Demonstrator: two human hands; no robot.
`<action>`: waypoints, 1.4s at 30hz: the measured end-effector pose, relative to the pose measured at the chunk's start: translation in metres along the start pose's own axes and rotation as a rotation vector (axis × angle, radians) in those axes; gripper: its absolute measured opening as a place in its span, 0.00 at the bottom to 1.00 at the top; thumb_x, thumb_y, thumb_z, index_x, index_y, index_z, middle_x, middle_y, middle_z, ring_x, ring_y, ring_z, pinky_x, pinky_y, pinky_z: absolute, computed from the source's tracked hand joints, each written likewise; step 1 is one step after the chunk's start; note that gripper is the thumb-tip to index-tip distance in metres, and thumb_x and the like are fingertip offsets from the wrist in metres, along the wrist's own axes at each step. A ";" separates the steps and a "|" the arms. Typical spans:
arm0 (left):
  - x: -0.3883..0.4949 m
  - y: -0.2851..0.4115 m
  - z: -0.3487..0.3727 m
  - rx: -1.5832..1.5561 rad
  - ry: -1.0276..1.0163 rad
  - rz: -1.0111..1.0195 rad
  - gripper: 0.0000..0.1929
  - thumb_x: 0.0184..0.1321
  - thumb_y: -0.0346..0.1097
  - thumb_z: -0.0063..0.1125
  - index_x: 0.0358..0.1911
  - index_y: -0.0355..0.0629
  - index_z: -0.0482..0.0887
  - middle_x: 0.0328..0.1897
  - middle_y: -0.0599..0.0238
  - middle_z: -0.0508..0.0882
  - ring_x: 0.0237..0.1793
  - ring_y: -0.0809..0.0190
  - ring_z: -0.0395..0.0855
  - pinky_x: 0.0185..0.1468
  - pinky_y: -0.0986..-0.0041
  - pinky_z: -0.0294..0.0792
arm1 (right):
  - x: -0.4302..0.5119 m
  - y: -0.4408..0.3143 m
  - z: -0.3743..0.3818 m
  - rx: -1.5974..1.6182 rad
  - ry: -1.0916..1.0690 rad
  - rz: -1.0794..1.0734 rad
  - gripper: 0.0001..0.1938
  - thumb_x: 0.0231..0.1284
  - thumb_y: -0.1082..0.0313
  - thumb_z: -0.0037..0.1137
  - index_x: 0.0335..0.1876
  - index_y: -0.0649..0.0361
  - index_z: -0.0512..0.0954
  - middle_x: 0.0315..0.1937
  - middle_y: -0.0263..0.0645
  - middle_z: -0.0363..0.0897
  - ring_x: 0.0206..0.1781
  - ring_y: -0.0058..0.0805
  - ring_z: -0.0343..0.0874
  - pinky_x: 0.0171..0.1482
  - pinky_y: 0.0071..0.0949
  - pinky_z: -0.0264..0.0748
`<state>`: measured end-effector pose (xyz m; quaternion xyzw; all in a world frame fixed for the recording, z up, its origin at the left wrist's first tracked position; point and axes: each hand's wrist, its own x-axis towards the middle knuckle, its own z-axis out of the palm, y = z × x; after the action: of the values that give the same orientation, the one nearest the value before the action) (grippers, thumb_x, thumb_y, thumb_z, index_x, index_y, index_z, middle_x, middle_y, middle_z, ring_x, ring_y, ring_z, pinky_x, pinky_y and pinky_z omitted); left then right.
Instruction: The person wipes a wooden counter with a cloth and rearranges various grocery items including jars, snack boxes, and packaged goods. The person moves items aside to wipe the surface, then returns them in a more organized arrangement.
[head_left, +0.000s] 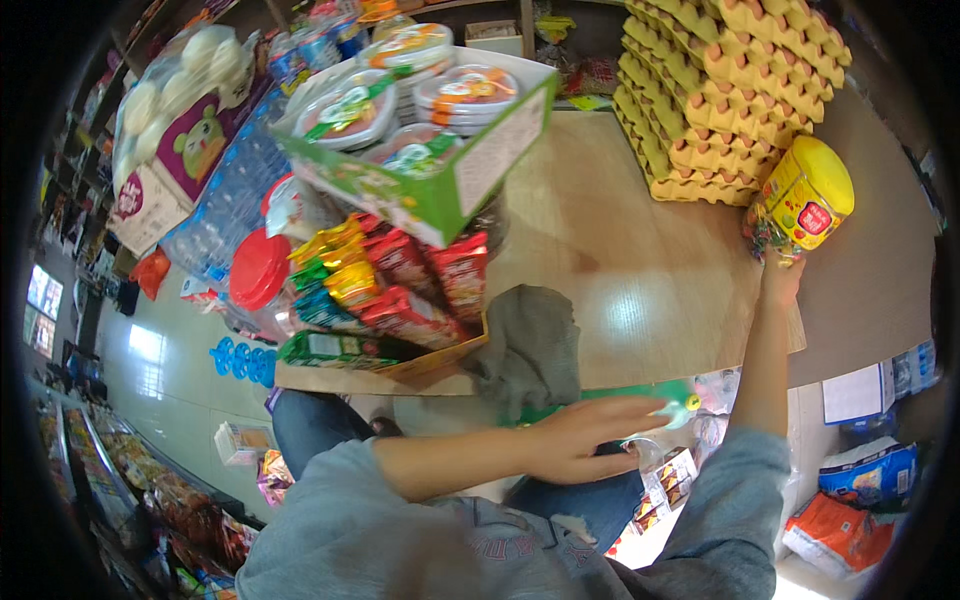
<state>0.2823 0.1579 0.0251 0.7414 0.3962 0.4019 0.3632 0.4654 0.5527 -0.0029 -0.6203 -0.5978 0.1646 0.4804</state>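
My right hand (784, 279) grips the lower end of a plastic candy jar (796, 196) with a yellow lid. Wrapped candies show through its clear part, and the jar leans to the right beside a stack of egg trays (739, 112). Most of my right fingers are hidden behind the jar. My left hand (589, 439) is in front of my body, below the table's near edge, slightly blurred. It holds nothing, with the thumb apart from the fingers. A grey cloth (534, 345) lies on the wooden table (637, 300) and hangs over its near edge.
Left on the table are a box of snack packets (405, 315) and a green carton of lidded bowls (420, 195). Beyond them stand a red-lidded jar (259, 268) and bottled water packs (232, 202). Bags (840, 532) rest on the floor at right.
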 end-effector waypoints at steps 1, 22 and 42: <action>-0.028 0.005 0.003 0.022 -0.042 -0.077 0.34 0.69 0.48 0.53 0.75 0.45 0.61 0.79 0.44 0.59 0.78 0.41 0.56 0.75 0.54 0.54 | -0.021 -0.013 -0.010 0.031 -0.019 -0.108 0.37 0.57 0.54 0.68 0.71 0.58 0.66 0.55 0.43 0.81 0.58 0.39 0.80 0.59 0.38 0.73; -0.266 0.002 0.071 0.366 -0.060 -0.310 0.29 0.65 0.46 0.58 0.69 0.47 0.71 0.71 0.37 0.68 0.59 0.36 0.78 0.60 0.56 0.73 | -0.254 -0.356 0.006 1.049 -0.950 0.546 0.39 0.55 0.45 0.62 0.70 0.52 0.61 0.53 0.55 0.72 0.49 0.40 0.81 0.50 0.36 0.82; -0.269 0.004 0.054 0.346 -0.069 -0.554 0.21 0.62 0.40 0.60 0.59 0.47 0.82 0.66 0.47 0.77 0.57 0.42 0.80 0.60 0.57 0.73 | -0.184 -0.114 -0.173 1.238 -0.317 0.504 0.29 0.58 0.48 0.59 0.63 0.53 0.70 0.55 0.44 0.77 0.55 0.38 0.79 0.59 0.40 0.77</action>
<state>0.2333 -0.0921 -0.0760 0.6692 0.6326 0.1894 0.3407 0.4909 0.2984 0.1033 -0.3203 -0.2942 0.6713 0.6002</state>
